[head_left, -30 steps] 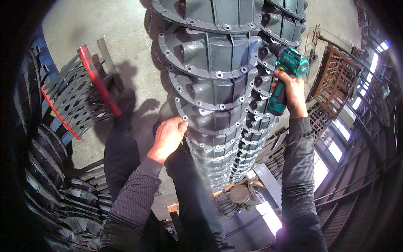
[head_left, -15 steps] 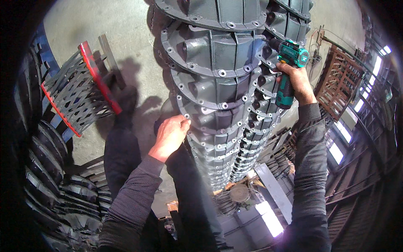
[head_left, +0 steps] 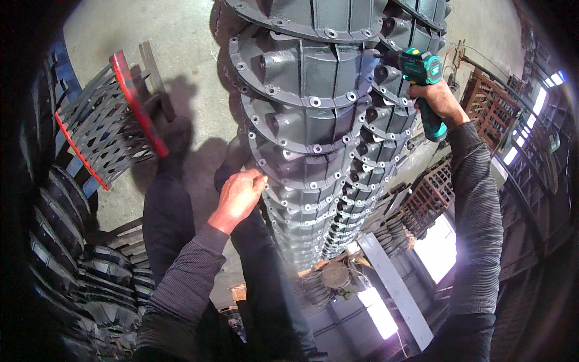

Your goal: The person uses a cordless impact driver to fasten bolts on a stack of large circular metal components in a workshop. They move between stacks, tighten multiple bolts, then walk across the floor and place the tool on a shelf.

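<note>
A tall stack of dark grey ribbed metal housings (head_left: 319,69) with round, bolt-holed flanges fills the middle, with a second stack (head_left: 386,120) close on its right. My right hand (head_left: 443,101) is wrapped round the handle of a green and black cordless drill (head_left: 422,65). The drill's front end points left, at the right side of an upper housing; whether it touches cannot be made out. My left hand (head_left: 240,198) is closed in a pinch at the left rim of a lower flange. Anything between its fingers is hidden.
A slatted metal rack with red edges (head_left: 134,102) stands on the concrete floor (head_left: 151,24) at left. Dark curved parts (head_left: 66,241) are piled at lower left. Brown crates (head_left: 491,108) stand at right. My legs (head_left: 265,283) are close to the stack's left side.
My right hand and the drill have shifted a little right and up, and the drill's handle has tilted. My left hand stays pinched near the flange rim; the view has shifted slightly.
</note>
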Demonstrator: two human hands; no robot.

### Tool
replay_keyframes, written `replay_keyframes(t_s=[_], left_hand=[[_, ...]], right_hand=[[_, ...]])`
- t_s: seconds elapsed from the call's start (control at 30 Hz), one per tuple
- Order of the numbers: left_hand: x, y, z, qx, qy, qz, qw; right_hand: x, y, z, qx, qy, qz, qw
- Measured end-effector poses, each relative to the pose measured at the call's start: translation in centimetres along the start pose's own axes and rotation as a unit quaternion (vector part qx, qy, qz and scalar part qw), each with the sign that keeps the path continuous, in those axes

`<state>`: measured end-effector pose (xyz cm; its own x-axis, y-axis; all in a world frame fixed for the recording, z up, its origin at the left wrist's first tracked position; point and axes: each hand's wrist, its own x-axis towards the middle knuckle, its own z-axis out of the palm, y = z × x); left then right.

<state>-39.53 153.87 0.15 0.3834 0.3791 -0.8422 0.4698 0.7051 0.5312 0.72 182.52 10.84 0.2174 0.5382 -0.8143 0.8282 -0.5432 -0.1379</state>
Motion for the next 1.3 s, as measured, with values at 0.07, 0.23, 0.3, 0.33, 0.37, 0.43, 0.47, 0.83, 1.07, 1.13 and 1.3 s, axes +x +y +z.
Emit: replay_keyframes(t_s=[0.07, 0.23, 0.3, 0.33, 0.37, 0.43, 0.47, 0.83, 1.07, 1.13, 1.3], left_hand=[[0.0, -0.1, -0.1, -0.001, 0.006, 0.001, 1.0], [-0.1, -0.6, -0.1, 0.014, 0.013, 0.007, 1.0], [0.0, -0.8, 0.0, 0.009, 0.025, 0.021, 0.999], [0.0, -0.8, 0.1, 0.005, 0.024, 0.025, 0.999], [0.0, -0.9, 0.2, 0.002, 0.022, 0.024, 0.999], [0.0, -0.9, 0.2, 0.003, 0.021, 0.018, 1.0], [0.1, -0.9, 0.2, 0.007, 0.021, 0.014, 1.0], [0.0, -0.5, 0.1, -0.002, 0.012, 0.024, 1.0], [-0.2, -0.2, -0.1, 0.013, 0.028, 0.044, 0.999], [0.0, -0.1, -0.5, 0.011, 0.023, 0.047, 0.999], [0.1, -0.1, -1.1, 0.019, 0.029, 0.053, 0.998]], right_hand=[[0.7, -0.4, 0.0, 0.037, -0.015, 0.026, 0.999], [0.6, -0.9, -0.2, 0.037, -0.015, 0.056, 0.998], [0.6, -1.1, -0.3, 0.035, -0.022, 0.057, 0.997], [0.6, -1.2, -0.4, 0.035, -0.027, 0.059, 0.997], [0.6, -1.3, -0.4, 0.036, -0.026, 0.057, 0.997], [0.6, -1.3, -0.5, 0.038, -0.025, 0.055, 0.997], [0.6, -1.3, -0.5, 0.04, -0.023, 0.053, 0.998], [0.9, -1.3, -0.6, 0.03, -0.019, 0.051, 0.998], [0.5, -1.6, -0.7, 0.03, -0.019, 0.032, 0.999], [0.0, -1.3, -1.0, 0.032, -0.038, 0.002, 0.999], [-0.4, -1.1, -1.9, -0.027, -0.063, -0.022, 0.997]])
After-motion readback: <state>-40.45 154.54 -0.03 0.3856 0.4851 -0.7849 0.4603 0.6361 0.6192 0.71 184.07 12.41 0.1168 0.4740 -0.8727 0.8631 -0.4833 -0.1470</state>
